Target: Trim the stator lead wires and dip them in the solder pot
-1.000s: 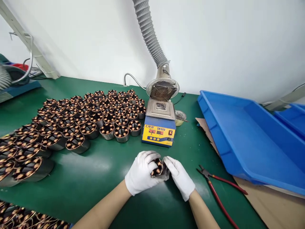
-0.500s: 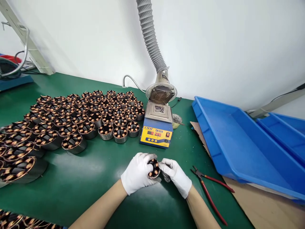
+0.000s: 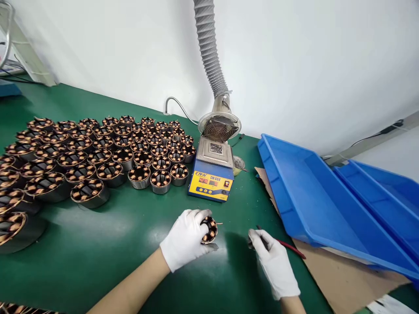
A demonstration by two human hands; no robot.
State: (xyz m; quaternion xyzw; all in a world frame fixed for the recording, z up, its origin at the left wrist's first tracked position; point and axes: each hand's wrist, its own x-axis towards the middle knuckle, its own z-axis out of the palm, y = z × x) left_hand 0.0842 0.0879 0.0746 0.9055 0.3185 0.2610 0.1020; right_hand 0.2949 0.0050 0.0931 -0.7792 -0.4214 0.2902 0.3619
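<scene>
My left hand (image 3: 187, 239), in a white glove, grips a small motor stator (image 3: 210, 230) with copper coils above the bench. Thumb and fingers go around its ring and into its opening. A short copper wire end (image 3: 219, 223) sticks out from the stator's right side. My gloved right hand (image 3: 271, 257) is apart from it, over red-handled pliers (image 3: 293, 249). The right fingers are curled and their tips are dark. What lies inside them is hidden, as is most of the pliers; a jaw tip and part of one handle show.
Many stators (image 3: 161, 181) stand in rows on the green bench (image 3: 131, 235) at left. A blue and yellow CM 558 solder pot (image 3: 210, 185) sits ahead beneath an extraction hose (image 3: 209, 48). Blue trays (image 3: 314, 183) and cardboard (image 3: 347, 270) lie at right.
My right hand has left the stator and moved right, over the pliers. A wire end now shows where its fingers were. The left hand keeps its hold on the stator.
</scene>
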